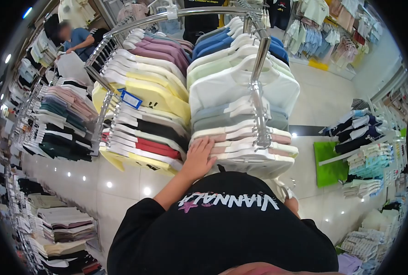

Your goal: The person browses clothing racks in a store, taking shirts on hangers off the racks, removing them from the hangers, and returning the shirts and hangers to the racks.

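Note:
My left hand (201, 153) lies with its fingers stretched out on the shoulders of the pink and cream shirts (217, 137) hanging at the near end of the metal rack. Low on the right, my right hand (292, 204) is partly hidden behind my black shirt. Its fingers appear closed around a white hanger (284, 191), with a pale garment beside it. Just in front of my body hangs a white shirt (254, 167). Further along the same rail are a larger white shirt (240, 87), pale green ones and blue ones (215, 41).
A chrome rail (259, 64) rises over the right row. Yellow, black and red shirts (155, 149) fill the left row, with a blue tag (131, 98). Another person (77, 41) stands far left among racks. A green panel (330, 165) stands right, near more clothes.

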`<state>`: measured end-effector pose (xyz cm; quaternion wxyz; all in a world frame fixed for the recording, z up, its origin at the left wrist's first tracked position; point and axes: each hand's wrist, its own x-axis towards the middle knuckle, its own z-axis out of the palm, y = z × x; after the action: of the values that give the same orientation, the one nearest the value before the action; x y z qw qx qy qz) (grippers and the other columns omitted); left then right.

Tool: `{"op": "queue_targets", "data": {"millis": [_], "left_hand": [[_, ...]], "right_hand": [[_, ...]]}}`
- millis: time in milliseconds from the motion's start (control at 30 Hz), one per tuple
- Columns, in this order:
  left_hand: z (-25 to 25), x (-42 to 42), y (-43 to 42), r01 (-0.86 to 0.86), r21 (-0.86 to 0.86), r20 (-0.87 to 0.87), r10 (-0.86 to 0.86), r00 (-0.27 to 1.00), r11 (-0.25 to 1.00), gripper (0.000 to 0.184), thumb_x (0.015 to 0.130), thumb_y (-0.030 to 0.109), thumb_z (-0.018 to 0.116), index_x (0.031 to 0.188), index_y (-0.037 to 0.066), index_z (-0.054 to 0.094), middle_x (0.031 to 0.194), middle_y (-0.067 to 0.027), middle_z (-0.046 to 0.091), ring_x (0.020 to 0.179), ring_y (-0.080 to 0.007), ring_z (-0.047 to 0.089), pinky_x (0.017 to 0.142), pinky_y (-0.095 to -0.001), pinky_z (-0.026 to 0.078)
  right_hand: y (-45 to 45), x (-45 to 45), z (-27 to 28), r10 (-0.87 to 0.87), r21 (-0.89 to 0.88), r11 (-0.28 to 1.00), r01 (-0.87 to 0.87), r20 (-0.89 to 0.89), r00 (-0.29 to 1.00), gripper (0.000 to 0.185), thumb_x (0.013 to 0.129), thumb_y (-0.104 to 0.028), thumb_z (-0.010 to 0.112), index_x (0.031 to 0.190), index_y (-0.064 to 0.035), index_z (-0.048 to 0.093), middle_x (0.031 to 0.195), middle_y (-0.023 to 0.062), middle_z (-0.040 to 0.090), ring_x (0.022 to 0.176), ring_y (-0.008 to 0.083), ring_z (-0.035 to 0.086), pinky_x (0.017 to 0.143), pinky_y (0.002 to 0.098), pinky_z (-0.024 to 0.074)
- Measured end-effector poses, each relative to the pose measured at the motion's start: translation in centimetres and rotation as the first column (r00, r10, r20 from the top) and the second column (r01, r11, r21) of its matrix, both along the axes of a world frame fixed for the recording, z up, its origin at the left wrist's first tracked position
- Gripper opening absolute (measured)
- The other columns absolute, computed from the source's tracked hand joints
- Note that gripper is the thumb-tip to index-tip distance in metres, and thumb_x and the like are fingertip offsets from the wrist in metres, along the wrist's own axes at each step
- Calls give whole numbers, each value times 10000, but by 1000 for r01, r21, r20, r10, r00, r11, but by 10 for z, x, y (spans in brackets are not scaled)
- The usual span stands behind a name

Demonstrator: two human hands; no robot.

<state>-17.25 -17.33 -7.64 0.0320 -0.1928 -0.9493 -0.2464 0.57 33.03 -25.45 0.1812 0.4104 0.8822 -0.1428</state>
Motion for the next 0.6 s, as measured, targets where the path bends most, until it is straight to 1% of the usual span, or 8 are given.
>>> {"op": "queue_targets", "data": {"millis": [67, 200, 267, 333, 433, 467, 533, 600], "left_hand": [[2, 10, -14, -33, -18, 99, 35, 994, 999, 733, 941, 332, 663, 1580, 101, 390, 1640, -195, 361, 1531, -400, 308, 1223, -581, 265], [-17, 30, -37, 8, 16, 77, -9, 997, 1000, 820, 912, 255, 707, 1611, 77, 316, 1656, -223, 315, 1533, -420, 300, 1220, -588, 276], [-27, 39, -48, 2, 65, 92, -8, 996, 998, 844, 907, 250, 718, 1606, 34, 297, 1651, -253, 304, 1529, -433, 300, 1225, -567, 277], [-40, 47, -62, -10, 117, 106, -2, 994, 993, 869, 903, 245, 729, 1601, -8, 277, 1646, -283, 293, 1526, -446, 299, 1231, -546, 278], [-51, 59, -79, -56, 257, 216, -1, 976, 965, 973, 875, 217, 779, 1577, -126, 200, 1607, -360, 301, 1511, -471, 311, 1250, -446, 276], [-49, 64, -81, -56, 265, 220, -4, 976, 963, 973, 875, 217, 779, 1577, -126, 200, 1607, -360, 301, 1511, -471, 311, 1250, -446, 276], [-34, 80, -83, -5, 311, 219, -66, 974, 951, 1015, 865, 253, 804, 1574, -136, 191, 1611, -362, 292, 1508, -468, 321, 1255, -445, 266], [-13, 91, -84, 37, 311, 196, -102, 975, 950, 1039, 845, 331, 828, 1587, -87, 233, 1607, -348, 317, 1496, -471, 339, 1253, -452, 272]], "right_hand": [[-34, 9, 9, 34, 2, 999, -34, 51, 998, 445, 978, -456, 602, 1072, -42, 738, 1096, 218, 741, 1072, 425, 694, 878, 530, 552], [-73, 44, -3, 139, 2, 990, -139, 41, 989, 419, 985, -446, 584, 1030, -58, 736, 1059, 214, 737, 1040, 429, 692, 864, 539, 547], [-99, 50, -1, 167, -11, 986, -167, -44, 985, 395, 970, -419, 594, 1015, -55, 742, 1037, 225, 737, 998, 445, 692, 853, 550, 542], [-139, 52, 33, 146, -14, 989, -149, -107, 983, 381, 950, -396, 606, 975, -42, 744, 993, 241, 731, 960, 461, 687, 845, 564, 535], [-178, 45, 58, 234, -124, 948, -292, -350, 907, 345, 912, -367, 647, 939, -36, 738, 912, 249, 720, 906, 474, 682, 805, 564, 536], [-191, 38, 65, 236, -117, 950, -291, -345, 909, 345, 912, -367, 647, 939, -36, 738, 912, 249, 720, 906, 474, 682, 805, 564, 536], [-218, 20, 81, 418, -47, 886, -461, -348, 839, 310, 896, -348, 679, 932, -47, 741, 890, 242, 719, 876, 479, 680, 774, 550, 541], [-243, -4, 102, 496, -49, 829, -557, -394, 774, 285, 882, -333, 705, 890, -50, 735, 881, 243, 716, 860, 475, 681, 760, 533, 548]]}}
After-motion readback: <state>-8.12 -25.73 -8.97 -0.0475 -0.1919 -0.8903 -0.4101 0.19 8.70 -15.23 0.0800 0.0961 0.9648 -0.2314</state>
